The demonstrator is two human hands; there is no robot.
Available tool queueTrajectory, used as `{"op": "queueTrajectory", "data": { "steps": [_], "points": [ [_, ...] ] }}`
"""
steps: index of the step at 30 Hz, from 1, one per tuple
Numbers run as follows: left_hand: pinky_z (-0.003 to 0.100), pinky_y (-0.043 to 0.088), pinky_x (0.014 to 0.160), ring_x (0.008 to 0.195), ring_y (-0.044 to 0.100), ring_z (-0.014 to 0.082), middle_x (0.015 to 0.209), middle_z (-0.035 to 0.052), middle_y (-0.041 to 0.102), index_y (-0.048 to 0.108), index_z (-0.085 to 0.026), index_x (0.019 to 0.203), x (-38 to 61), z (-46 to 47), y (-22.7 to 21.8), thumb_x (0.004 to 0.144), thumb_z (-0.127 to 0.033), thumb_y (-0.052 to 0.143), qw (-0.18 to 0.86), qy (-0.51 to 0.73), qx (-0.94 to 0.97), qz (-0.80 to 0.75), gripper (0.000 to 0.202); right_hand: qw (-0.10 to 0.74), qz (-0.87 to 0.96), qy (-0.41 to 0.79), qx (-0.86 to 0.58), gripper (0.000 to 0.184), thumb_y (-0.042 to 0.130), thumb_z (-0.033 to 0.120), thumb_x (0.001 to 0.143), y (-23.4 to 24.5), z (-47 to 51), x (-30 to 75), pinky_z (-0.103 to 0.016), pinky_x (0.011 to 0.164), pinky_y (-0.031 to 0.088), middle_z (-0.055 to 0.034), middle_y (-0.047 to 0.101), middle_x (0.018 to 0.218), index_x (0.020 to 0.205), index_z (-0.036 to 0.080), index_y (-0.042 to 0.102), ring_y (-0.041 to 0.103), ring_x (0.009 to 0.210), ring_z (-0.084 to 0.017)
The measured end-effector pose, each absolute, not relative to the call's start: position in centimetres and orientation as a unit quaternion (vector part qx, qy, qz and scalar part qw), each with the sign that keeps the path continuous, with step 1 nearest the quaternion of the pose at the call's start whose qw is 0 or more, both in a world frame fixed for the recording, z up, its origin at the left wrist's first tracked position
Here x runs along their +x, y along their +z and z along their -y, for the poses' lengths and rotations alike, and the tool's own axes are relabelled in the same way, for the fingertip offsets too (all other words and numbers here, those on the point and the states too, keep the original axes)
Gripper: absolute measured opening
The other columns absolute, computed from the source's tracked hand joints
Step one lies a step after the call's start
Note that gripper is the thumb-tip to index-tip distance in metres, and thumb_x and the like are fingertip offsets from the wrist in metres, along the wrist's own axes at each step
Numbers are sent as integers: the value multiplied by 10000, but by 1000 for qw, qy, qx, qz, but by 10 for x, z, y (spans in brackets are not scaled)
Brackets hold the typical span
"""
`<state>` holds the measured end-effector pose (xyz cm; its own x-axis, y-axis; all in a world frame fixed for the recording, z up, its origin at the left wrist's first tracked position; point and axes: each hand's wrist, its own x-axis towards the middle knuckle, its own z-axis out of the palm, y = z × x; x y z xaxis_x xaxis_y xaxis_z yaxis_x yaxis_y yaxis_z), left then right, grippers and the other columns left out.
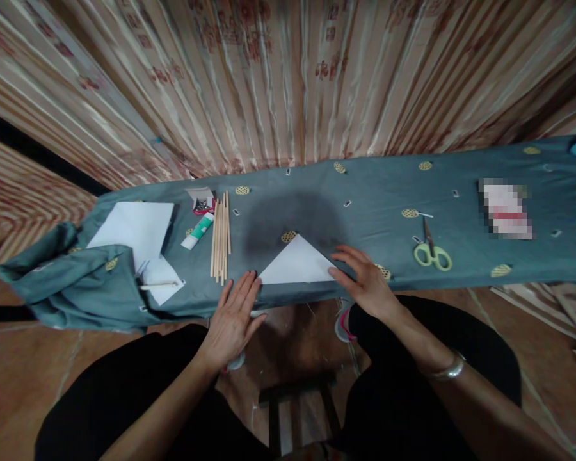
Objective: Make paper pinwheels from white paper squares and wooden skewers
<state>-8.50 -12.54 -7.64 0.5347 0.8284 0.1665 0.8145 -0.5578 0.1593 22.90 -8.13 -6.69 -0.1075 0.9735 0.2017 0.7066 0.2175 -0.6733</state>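
Note:
A white paper folded into a triangle (297, 262) lies on the grey-blue cloth of the table (365, 192) near its front edge. My left hand (233, 317) lies flat with fingers stretched out, its fingertips touching the triangle's left corner. My right hand (365, 282) rests with fingers spread on the triangle's right corner, pressing it down. Neither hand holds anything.
Left of the triangle lie several wooden sticks (220, 237), a glue tube (198, 231), a small open box (202, 200) and white paper sheets (137, 225). Green-handled scissors (431, 250) lie to the right. A patterned curtain (269, 77) hangs behind the table.

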Motion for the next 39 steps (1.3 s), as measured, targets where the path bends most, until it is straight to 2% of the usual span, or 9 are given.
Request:
{"op": "queueTrajectory", "data": {
  "steps": [6, 12, 15, 18, 21, 25, 29, 33, 39],
  "points": [
    [518, 221, 1199, 1457, 313, 280, 1570, 152, 346, 268, -211, 1527, -82, 117, -66, 979, -422, 417, 230, 217, 788, -529, 606, 361, 700, 270, -554, 89, 586, 249, 798, -61, 69, 213, -478, 1008, 445, -113, 664, 1217, 795, 220, 670, 617, 1150, -285],
    [443, 319, 1170, 1379, 442, 295, 1515, 131, 447, 458, -186, 1431, -66, 91, -44, 871, -587, 556, 469, 442, 517, -563, 696, 456, 672, 284, -509, 90, 619, 281, 822, -35, 61, 209, -453, 1048, 416, -113, 583, 1342, 835, 225, 688, 561, 1242, -272],
    [402, 571, 878, 1118, 655, 334, 1235, 176, 679, 668, -116, 1164, -57, 79, -27, 704, -670, 692, 594, 464, 369, -544, 720, 474, 673, 278, -494, 74, 637, 270, 823, -25, 59, 202, -443, 1064, 405, -88, 561, 1371, 838, 231, 697, 551, 1251, -256],
    [289, 574, 604, 760, 736, 264, 899, 172, 761, 738, -77, 900, -50, 75, -17, 593, -612, 805, 693, 387, 313, -521, 620, 476, 678, 272, -489, 77, 641, 279, 829, -22, 57, 198, -434, 1073, 399, -76, 553, 1384, 843, 231, 699, 544, 1256, -252],
    [227, 513, 487, 571, 687, 174, 772, 102, 761, 755, -104, 800, -44, 75, -18, 510, -453, 899, 688, 384, 302, -537, 475, 467, 678, 251, -510, 146, 660, 339, 820, -21, 53, 212, -432, 1058, 416, -89, 566, 1374, 917, 234, 687, 560, 1237, -257],
    [228, 528, 546, 582, 658, 144, 718, 66, 752, 758, -116, 725, -43, 68, -27, 482, -398, 916, 633, 453, 288, -558, 405, 440, 604, 132, -651, 300, 619, 416, 838, -18, 55, 272, -410, 892, 505, -121, 695, 1130, 1045, 202, 659, 665, 992, -260],
    [221, 510, 543, 555, 631, 127, 669, 52, 738, 752, -114, 682, -42, 53, -26, 425, -420, 929, 576, 507, 288, -573, 437, 268, 499, 6, -824, 233, 577, 358, 854, -18, 70, 331, -381, 755, 494, -114, 729, 845, 945, 174, 685, 691, 824, -283],
    [238, 514, 547, 561, 632, 138, 684, 48, 737, 756, -120, 702, -36, 38, -19, 393, -446, 930, 537, 539, 302, -573, 482, 111, 511, -26, -852, 298, 587, 403, 859, -33, 82, 352, -379, 697, 470, -161, 729, 881, 972, 145, 686, 691, 843, -326],
    [268, 510, 561, 601, 637, 172, 696, 50, 731, 763, -118, 738, -30, 24, -15, 492, -455, 889, 493, 557, 357, -564, 435, 56, 549, -25, -833, 298, 588, 392, 836, -57, 78, 363, -390, 632, 459, -151, 701, 780, 988, 149, 670, 682, 743, -331]
  ]
}}
